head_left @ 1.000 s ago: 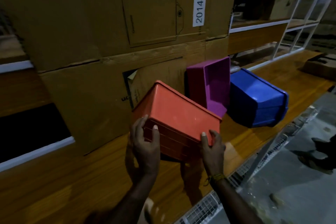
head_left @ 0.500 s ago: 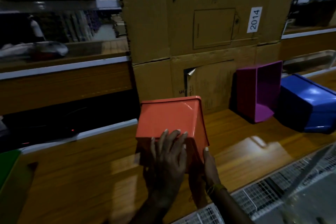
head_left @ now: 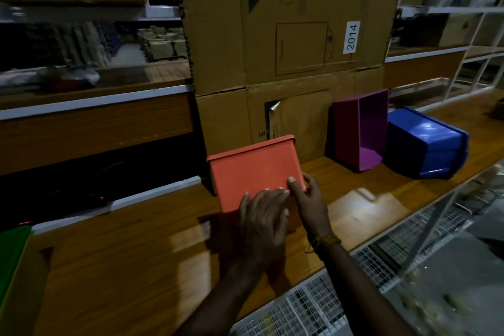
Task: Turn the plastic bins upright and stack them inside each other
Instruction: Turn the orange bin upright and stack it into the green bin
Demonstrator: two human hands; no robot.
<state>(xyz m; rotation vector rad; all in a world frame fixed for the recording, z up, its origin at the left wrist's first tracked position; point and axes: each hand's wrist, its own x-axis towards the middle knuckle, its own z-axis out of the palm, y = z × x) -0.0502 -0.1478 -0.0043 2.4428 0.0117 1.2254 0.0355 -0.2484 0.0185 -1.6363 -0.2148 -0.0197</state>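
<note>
Orange bin (head_left: 253, 172) is tipped for righting: left hand (head_left: 263, 222) lies flat on it, right hand (head_left: 308, 199) pinches its corner.

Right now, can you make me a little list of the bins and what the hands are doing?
orange bin: on the wooden shelf, both hands on it
left hand: flat on its near side
right hand: grips its right edge
purple bin: on its side, opening facing right
blue bin: tipped over, right of purple
green bin: far left, partly seen
</note>
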